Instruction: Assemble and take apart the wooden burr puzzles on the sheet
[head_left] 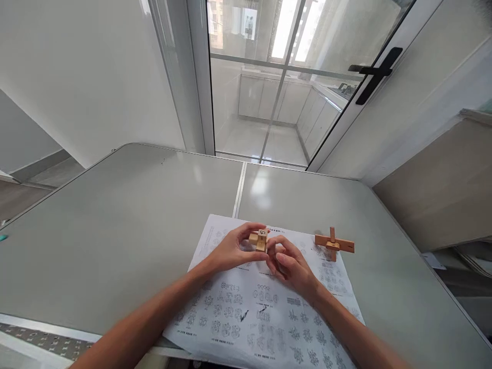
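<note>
Grasping, at the lower centre of the frame, with the left hand (240, 248): a small cluster of wooden blocks (260, 240), pale in colour, pinched between thumb below and fingers above, over the printed sheet (202, 246), with a dark curved mark on one face of the topmost block. Just to the right, the right hand (291, 264), with fingers bent inward and thumb close to the forefinger; impossible to tell whether gripping a piece, touching the blocks or merely hovering beside them. Farther right, at the sheet's upper right corner, a wooden cross (344, 245) of darker, reddish bars, with a lighter block at the crossing and one end reaching out beyond the paper's edge. Across the sheet, rows of small line drawings with captions too fine to read, plus two bold black strokes. Beneath, over the lower half of the frame, a grey table (115, 230) with a pale seam strip (240, 189) running up from the sheet to the far edge. At top centre, a glazed door (285, 68) with a black handle (378, 74) at upper right and, visible through the panes, low white cabinets (249, 97) and a bright window (282, 31). At upper left, a plain white wall (84, 66).
</note>
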Demonstrator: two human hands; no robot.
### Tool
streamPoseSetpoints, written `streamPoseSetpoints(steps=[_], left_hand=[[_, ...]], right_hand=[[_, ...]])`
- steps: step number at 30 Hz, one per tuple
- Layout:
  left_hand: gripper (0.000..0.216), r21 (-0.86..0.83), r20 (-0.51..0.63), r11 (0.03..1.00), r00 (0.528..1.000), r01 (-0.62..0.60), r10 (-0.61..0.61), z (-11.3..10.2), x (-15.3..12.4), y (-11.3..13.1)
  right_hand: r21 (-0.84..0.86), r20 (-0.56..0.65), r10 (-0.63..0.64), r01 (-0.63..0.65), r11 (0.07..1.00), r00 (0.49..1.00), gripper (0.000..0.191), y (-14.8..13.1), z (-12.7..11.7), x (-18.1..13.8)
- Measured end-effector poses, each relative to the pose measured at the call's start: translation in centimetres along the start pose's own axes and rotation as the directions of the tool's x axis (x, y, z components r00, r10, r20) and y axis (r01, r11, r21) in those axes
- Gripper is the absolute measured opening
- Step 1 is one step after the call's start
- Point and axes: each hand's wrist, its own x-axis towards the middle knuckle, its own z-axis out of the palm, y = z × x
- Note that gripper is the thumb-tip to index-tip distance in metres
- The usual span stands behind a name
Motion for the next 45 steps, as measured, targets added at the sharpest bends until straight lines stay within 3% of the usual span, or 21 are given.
streamPoseSetpoints(steps=[4,9,21,28,32,39,43,45], left_hand=[[0.067,0.038,-0.069,0.998,0.996,-0.046,0.048,0.0,0.0,0.2],[0.069,0.097,-0.059,0.994,0.997,-0.052,0.058,0.2,0.1,0.4],[0.071,0.145,-0.039,0.989,0.999,-0.02,0.026,0.0,0.3,0.7],[0.071,0.178,-0.026,0.984,0.999,-0.02,0.025,0.0,0.2,0.7],[0.077,0.149,0.01,0.989,1.0,-0.004,0.002,-0.1,0.1,0.5],[0.051,0.064,0.044,0.998,0.999,0.014,-0.017,-0.2,0.2,0.8],[0.06,0.043,0.044,0.999,0.999,0.003,-0.005,0.0,0.1,0.7],[0.07,0.051,0.066,0.999,0.998,0.001,-0.004,0.1,0.1,0.7]], right_hand=[[-0.08,-0.141,-0.009,-0.003,0.997,0.99,0.03,-0.3,0.1,0.3],[-0.155,-0.308,-0.034,-0.014,0.988,0.951,0.029,-0.3,0.4,0.5],[-0.175,-0.308,-0.053,-0.001,0.985,0.95,0.028,0.1,0.1,0.6],[-0.286,-0.301,-0.081,-0.009,0.958,0.95,0.024,0.1,-0.1,0.5],[-0.459,-0.309,-0.189,0.028,0.888,0.932,0.021,0.3,-0.1,0.2],[-0.716,-0.171,-0.485,0.23,0.659,0.858,0.015,0.3,0.2,0.1],[-0.767,-0.126,-0.576,0.289,0.573,0.807,0.017,0.6,-0.1,0.1],[-0.778,-0.115,-0.573,0.285,0.56,0.811,0.017,0.7,-0.2,0.1]])
